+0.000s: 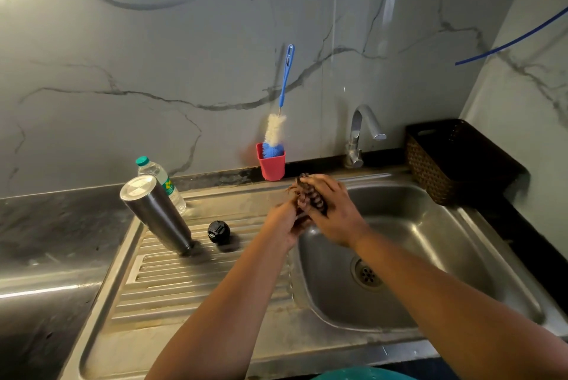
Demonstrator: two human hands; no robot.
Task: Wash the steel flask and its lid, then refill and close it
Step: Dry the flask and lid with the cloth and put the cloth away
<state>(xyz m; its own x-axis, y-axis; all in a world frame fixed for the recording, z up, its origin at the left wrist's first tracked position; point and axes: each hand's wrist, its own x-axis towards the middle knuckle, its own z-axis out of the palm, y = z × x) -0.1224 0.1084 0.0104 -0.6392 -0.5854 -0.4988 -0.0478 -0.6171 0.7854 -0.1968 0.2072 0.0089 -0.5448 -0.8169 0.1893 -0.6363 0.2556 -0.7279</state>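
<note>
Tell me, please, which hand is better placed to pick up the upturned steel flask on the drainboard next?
Probably the left hand: it is nearer the steel flask, which stands mouth-down on the drainboard to its left. The right hand is over the sink basin. Both hold a striped cloth.

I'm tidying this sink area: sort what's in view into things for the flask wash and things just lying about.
For the job: steel flask upside down on the drainboard; black lid; bottle brush in red cup; tap; sink; water bottle, possibly for refilling.

Lying about: brown basket; blue hose.
</note>
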